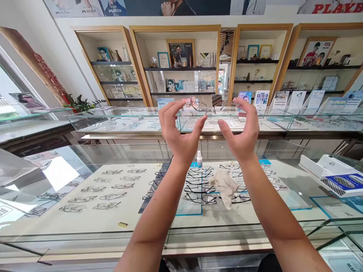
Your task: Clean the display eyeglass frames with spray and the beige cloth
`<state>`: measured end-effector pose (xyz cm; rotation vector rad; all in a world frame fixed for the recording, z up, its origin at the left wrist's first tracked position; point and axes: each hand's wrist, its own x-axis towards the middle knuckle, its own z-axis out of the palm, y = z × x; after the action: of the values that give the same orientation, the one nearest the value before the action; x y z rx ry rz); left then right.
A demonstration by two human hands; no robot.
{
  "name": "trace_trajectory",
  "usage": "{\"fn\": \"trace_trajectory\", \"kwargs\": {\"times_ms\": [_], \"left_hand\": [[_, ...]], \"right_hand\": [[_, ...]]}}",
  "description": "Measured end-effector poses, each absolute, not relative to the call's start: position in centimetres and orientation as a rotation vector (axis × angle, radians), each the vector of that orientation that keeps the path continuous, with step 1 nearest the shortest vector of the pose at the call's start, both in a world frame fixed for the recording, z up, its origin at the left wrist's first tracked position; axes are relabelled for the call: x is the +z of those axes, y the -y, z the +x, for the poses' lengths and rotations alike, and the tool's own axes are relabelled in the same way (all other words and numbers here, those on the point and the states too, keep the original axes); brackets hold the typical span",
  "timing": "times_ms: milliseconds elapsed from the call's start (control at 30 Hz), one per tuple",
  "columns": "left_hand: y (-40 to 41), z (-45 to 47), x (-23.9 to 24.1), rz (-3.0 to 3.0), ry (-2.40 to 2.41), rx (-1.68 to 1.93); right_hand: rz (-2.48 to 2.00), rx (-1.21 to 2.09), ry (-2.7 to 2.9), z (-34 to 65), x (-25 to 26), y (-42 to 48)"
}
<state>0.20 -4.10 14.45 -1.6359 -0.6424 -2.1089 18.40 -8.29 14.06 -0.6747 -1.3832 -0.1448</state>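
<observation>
Beneath red "PLAYB" lettering [337, 7], left hand [181, 130] and right hand [241, 128] hold glasses [210, 109].

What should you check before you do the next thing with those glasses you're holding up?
1. Left hand pinches one end of the glasses: ok.
2. Right hand pinches the other end: ok.
3. Glasses held about level: ok.
4. Lenses free of smudges: cannot tell.
5. Cloth lies loose on the glass counter below the hands: ok.
6. Small bottle stands upright near the cloth: ok.
</observation>
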Motion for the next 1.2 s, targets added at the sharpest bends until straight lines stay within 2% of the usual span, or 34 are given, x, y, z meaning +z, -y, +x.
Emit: {"fn": "trace_trajectory", "kwargs": {"times_ms": [533,967,1200], "left_hand": [[4.8,-0.1,14.1,-1.695,0.604,-2.196],[4.7,1.5,13.2,-1.851,0.483,-2.488],[3.8,1.8,12.8,-1.872,0.43,-2.463]], "right_hand": [[-0.626,-0.195,1.393,18.1,13.6,9.7],[-0.675,-0.234,1.399,17.9,13.4,9.2],[-0.678,-0.188,1.397,17.7,13.3,9.1]]}}
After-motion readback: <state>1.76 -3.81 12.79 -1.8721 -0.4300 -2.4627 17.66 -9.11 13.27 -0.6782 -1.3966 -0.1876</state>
